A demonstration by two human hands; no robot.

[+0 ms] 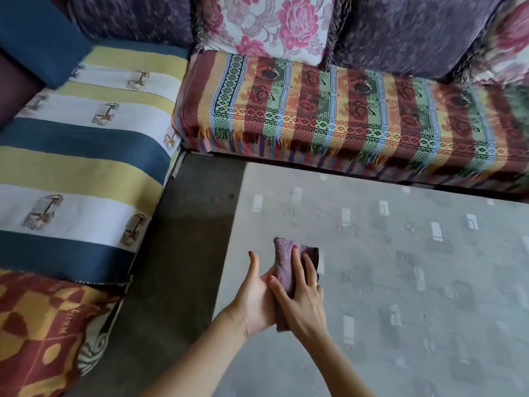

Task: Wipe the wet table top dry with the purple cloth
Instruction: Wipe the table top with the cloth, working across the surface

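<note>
The folded purple cloth (283, 265) is held between both hands above the left part of the grey patterned table top (400, 267). My left hand (254, 299) lies under the cloth, palm up with straight fingers. My right hand (303, 299) lies flat on top of the cloth, fingers straight, a ring on one finger. The cloth's far end sticks out past my fingertips. The table top shows faint dull patches; I cannot tell which are wet.
A low sofa with a striped blue, yellow and white cover (80, 173) runs along the left. A multicoloured woven seat (343, 116) with cushions (272, 24) stands behind the table. Dark floor (189, 239) separates table and sofa.
</note>
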